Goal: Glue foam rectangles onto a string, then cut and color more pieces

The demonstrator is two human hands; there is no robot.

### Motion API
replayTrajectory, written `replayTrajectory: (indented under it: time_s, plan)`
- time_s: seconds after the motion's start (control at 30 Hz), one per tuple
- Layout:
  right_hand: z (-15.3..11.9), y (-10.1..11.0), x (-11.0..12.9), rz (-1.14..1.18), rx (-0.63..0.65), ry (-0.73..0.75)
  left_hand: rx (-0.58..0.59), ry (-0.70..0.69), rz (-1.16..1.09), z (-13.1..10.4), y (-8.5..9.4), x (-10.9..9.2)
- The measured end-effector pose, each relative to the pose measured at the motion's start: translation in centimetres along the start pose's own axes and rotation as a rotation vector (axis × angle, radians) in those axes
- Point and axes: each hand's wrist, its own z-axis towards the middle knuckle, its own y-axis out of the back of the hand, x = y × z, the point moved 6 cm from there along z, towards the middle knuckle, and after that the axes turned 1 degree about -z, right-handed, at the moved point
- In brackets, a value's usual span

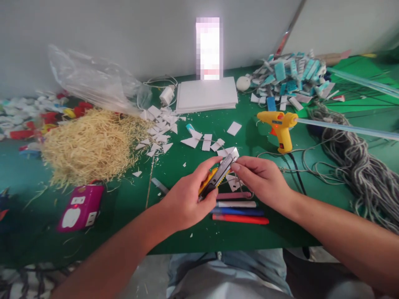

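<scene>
A yellow and black utility knife [218,174] is gripped in my left hand [187,195], its metal end tilted up to the right. Thumb and fingers of my right hand [264,178] pinch together right beside that metal end; what lies between them is hidden. White cut pieces [206,142] lie on the green table just beyond the knife, with a thin grey cord running over or near them. Below my hands are several markers, among them a red marker [240,219] and a blue marker [241,211]. A loose flat blade-like strip [159,185] sits left of my left hand.
At right stand a yellow hot glue gun [279,124] and a bundle of grey yarn [352,162]. Straw-like shreds [90,145] and a purple power socket box [81,207] are at left. Behind are stacked white boards [207,94] and a pile of blue-white pieces [289,74].
</scene>
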Motion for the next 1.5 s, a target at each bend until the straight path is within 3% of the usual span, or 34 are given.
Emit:
replayTrajectory:
  time_s: [0.1, 0.2, 0.4, 0.53, 0.73, 0.9, 0.97, 1.03, 1.13, 1.2, 1.33, 1.5]
  plan:
    - [0.1, -0.4, -0.1, -0.035, 0.047, -0.011, -0.027, 0.01, 0.315, 0.0, 0.1, 0.3]
    - [0.1, -0.5, -0.2, -0.048, 0.072, -0.019, -0.033, 0.008, 0.486, 0.1, 0.2, 0.6]
    - [0.2, -0.2, -1.0, -0.022, 0.064, -0.13, -0.199, -0.217, 0.788, 0.1, 0.4, -0.6]
    - [0.2, -0.3, -0.7, -0.043, 0.085, -0.112, -0.283, -0.287, 0.934, 0.2, 0.2, -0.9]
    - [0.1, -0.1, -0.8, -0.087, 0.101, -0.158, -0.158, -0.044, 1.028, 1.6, 0.8, 0.3]
    - [0.6, 0.6, 0.5, -0.093, 0.081, -0.03, -0.086, 0.1, 0.992, 2.5, 0.7, 0.1]
    - [0.6, 0.8, 0.9, -0.08, 0.053, -0.003, -0.094, 0.145, 0.934, 2.7, 1.5, 0.2]
    - [0.3, 0.8, 1.1, -0.077, 0.051, 0.02, -0.192, 0.2, 0.852, 2.7, 3.5, 0.4]
    - [-0.2, 0.5, 1.2, -0.104, 0.083, 0.059, -0.527, 0.245, 0.739, 2.2, 8.0, 0.7]
    - [-0.2, 1.2, 1.0, -0.063, -0.025, 0.037, -0.661, 0.224, 0.764, 1.8, 9.8, 0.8]
    - [0.4, 2.5, 0.2, 0.122, -0.189, -0.018, -0.469, 0.397, 0.901, 2.3, 9.7, 2.5]
    - [0.6, 2.7, -0.7, 0.21, -0.221, -0.04, -0.323, 0.539, 1.03, 2.1, 10.2, 3.5]
